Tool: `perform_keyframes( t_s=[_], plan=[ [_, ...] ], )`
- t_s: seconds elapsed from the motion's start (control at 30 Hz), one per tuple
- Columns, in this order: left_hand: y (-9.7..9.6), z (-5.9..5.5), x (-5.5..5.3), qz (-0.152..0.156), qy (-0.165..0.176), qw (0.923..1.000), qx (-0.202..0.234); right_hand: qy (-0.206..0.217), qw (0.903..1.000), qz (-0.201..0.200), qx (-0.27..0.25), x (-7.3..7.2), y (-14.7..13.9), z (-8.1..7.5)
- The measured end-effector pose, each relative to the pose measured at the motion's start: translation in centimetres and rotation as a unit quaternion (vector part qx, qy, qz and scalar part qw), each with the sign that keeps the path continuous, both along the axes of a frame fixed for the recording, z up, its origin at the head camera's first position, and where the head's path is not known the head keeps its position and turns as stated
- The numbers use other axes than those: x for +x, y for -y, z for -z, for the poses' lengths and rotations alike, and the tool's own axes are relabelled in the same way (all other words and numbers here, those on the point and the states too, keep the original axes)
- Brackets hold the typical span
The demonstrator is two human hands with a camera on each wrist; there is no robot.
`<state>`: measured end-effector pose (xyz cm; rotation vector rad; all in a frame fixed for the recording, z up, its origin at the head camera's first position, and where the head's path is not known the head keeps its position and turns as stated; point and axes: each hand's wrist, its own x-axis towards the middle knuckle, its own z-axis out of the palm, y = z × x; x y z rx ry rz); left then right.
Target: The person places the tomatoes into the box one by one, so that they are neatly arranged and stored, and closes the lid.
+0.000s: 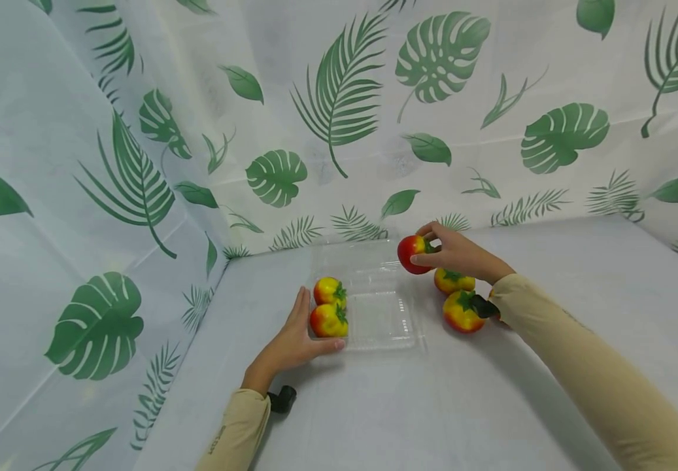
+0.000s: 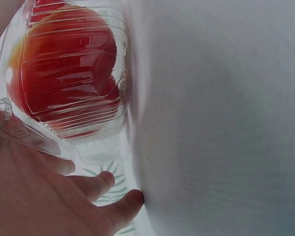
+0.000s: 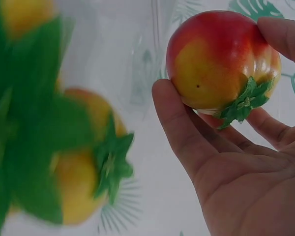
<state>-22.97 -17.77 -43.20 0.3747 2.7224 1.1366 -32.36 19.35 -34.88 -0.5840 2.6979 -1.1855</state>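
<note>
Right hand (image 1: 456,252): pinches fruit (image 1: 410,255) by its sides.
Fruit: held up near tray (image 1: 374,317); likely light, firm, slightly slippery; grip round the middle, clear of leaves (image 3: 245,102).
Left hand (image 1: 291,340): spread, against tray.

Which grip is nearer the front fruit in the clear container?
Left. The left grip is close beside the front fruit, at the left side of the container; the right grip is farther back and to the right, holding another fruit.
</note>
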Motion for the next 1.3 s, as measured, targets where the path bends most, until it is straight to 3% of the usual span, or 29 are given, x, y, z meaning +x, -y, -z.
perform_keyframes(
  t_s=[0.47,0.77,0.97,1.3],
  plan=[
    [-0.3,-0.3,-0.1,-0.011,0.006,0.9999,-0.004,-0.010,0.9995,-0.027,0.014,-0.2,3.9,0.4],
    [-0.2,-0.5,-0.2,-0.018,0.011,0.9997,-0.012,0.007,0.9972,-0.071,0.024,-0.2,7.0,0.4],
    [-0.2,-0.6,-0.3,-0.017,0.011,0.9998,-0.005,0.001,0.9929,-0.101,0.062,-0.1,8.5,0.9],
    [-0.1,-0.3,-0.1,-0.017,0.014,0.9998,-0.003,-0.005,0.9756,-0.145,0.164,-0.3,11.0,1.3]
  ],
)
